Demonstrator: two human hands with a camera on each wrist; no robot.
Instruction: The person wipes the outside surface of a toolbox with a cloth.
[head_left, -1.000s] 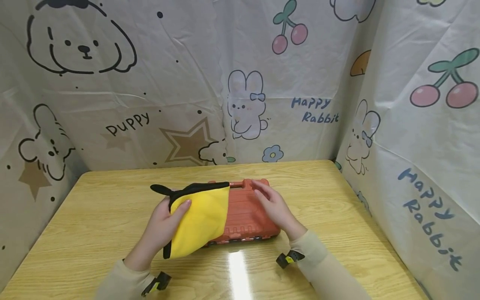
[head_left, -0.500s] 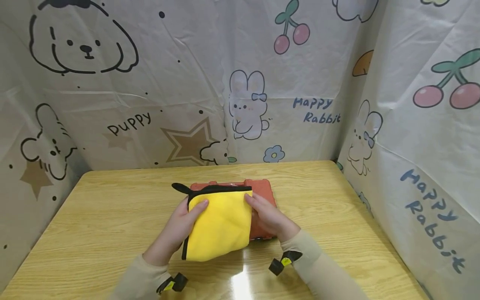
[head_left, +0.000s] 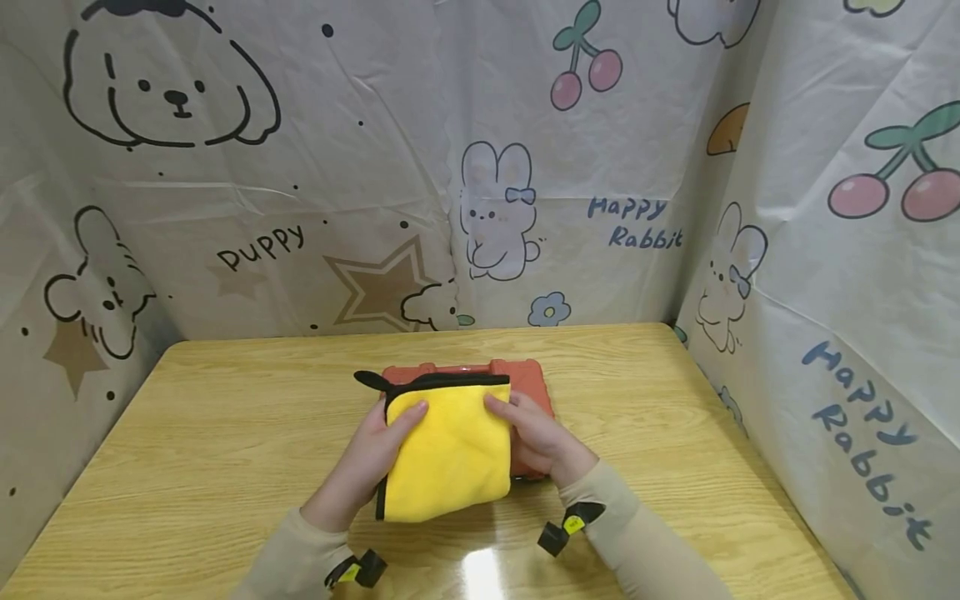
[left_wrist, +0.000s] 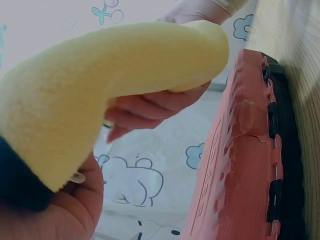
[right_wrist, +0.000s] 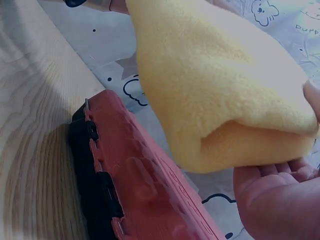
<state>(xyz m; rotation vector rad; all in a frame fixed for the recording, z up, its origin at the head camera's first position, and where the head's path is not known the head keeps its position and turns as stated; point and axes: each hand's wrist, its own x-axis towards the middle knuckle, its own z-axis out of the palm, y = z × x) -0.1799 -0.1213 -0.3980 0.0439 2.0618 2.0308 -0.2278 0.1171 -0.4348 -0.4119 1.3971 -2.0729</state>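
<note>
A folded yellow cloth (head_left: 450, 454) with black edging and a black loop at its upper left is held up between both hands. My left hand (head_left: 372, 450) grips its left side, thumb on the front. At the upper right corner my right hand (head_left: 536, 433) pinches it, thumb in front and fingers behind. Behind and below the cloth, a red plastic case (head_left: 531, 379) lies on the table, partly hidden. Both wrist views show the cloth apart from the case; its folded layers (right_wrist: 250, 145) show in the right wrist view.
The wooden table (head_left: 247, 433) carries the case near its middle. Printed white sheets (head_left: 345, 183) hang behind the table and along its sides. A small black camera is strapped on each wrist.
My left hand has carried the cloth rightward across the front of the case. My right hand, earlier apart from the cloth near the case, has come to pinch the cloth's right side.
</note>
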